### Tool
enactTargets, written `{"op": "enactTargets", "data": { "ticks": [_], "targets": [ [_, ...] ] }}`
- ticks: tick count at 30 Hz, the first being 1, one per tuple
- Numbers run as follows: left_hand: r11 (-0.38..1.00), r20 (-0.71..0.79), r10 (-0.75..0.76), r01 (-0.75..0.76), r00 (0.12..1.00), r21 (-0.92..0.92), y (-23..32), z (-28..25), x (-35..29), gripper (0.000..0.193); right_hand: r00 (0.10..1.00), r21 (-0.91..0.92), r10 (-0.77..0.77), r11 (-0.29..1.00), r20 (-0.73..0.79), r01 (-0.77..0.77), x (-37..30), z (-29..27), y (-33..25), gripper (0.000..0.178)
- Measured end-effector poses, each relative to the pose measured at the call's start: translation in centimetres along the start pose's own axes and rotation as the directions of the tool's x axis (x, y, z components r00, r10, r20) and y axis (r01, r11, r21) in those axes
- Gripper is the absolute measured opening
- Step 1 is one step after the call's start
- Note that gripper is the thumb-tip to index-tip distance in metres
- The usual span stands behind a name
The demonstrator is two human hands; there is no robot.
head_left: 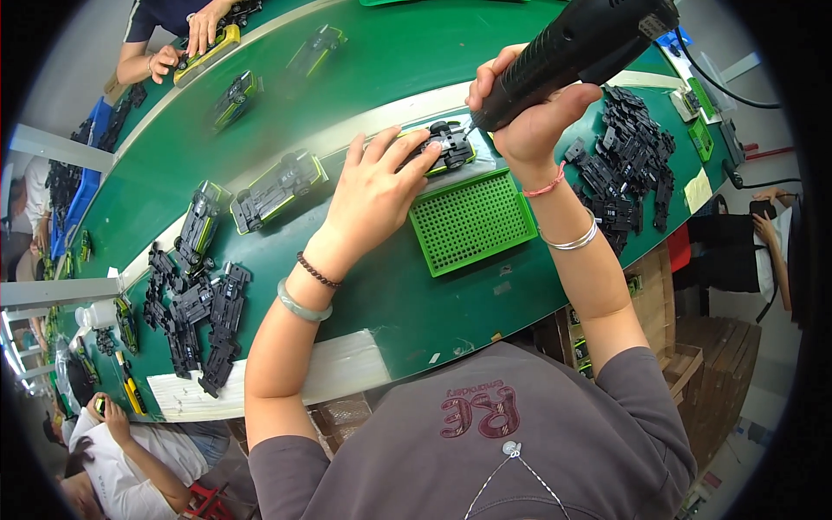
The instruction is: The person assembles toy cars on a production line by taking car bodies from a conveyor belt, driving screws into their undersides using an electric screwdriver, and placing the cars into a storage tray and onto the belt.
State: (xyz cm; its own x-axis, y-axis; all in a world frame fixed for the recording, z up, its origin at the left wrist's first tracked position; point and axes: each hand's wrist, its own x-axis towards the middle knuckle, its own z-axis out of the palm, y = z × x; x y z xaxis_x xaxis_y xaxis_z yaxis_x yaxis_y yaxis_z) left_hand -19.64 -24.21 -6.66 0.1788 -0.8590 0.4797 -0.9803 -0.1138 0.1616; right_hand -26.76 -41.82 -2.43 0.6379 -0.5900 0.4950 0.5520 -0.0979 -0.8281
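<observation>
My right hand (539,121) is wrapped round a black electric screwdriver (568,65), whose tip points down at an upturned toy car (452,149). The car lies wheels up, showing its black underside and a bit of green body. My left hand (379,186) presses its fingers on the car from the left, holding it in place; those fingers hide part of it. Just below the car sits a green perforated tray (475,265). Whether the screwdriver's tip touches a screw is too small to tell.
Black chassis parts are heaped at the right (624,156) and at the left (208,316). Two more upturned toy cars (277,192) (199,221) lie left of my hand. Across the green table (364,87), a co-worker's hands (204,30) handle a yellow piece. A white foam sheet (338,364) lies along the near edge.
</observation>
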Motion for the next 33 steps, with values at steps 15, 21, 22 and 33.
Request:
{"op": "enactTargets", "data": {
  "ticks": [15,21,22,33],
  "targets": [
    [0.998,0.011,-0.051,0.052,0.999,-0.029,0.5,-0.6,0.3,0.04,0.995,0.254,-0.08,0.965,0.058,0.062,-0.5,1.1,-1.4,0.106],
    [0.986,-0.148,-0.106,0.084,0.983,-0.145,0.8,-1.5,0.7,0.036,0.961,0.465,-0.23,0.875,0.155,0.134,-1.5,3.1,-2.8,0.108],
    [0.972,-0.187,-0.118,0.075,0.975,-0.223,0.8,-1.5,0.7,0.03,0.961,0.468,-0.229,0.874,0.156,0.132,-1.8,3.5,-3.2,0.108],
    [0.892,-0.282,-0.165,0.021,0.945,-0.451,1.4,-1.8,1.1,0.011,0.976,0.531,-0.131,0.847,0.173,0.019,-2.4,3.9,-3.9,0.115]
  ]
}}
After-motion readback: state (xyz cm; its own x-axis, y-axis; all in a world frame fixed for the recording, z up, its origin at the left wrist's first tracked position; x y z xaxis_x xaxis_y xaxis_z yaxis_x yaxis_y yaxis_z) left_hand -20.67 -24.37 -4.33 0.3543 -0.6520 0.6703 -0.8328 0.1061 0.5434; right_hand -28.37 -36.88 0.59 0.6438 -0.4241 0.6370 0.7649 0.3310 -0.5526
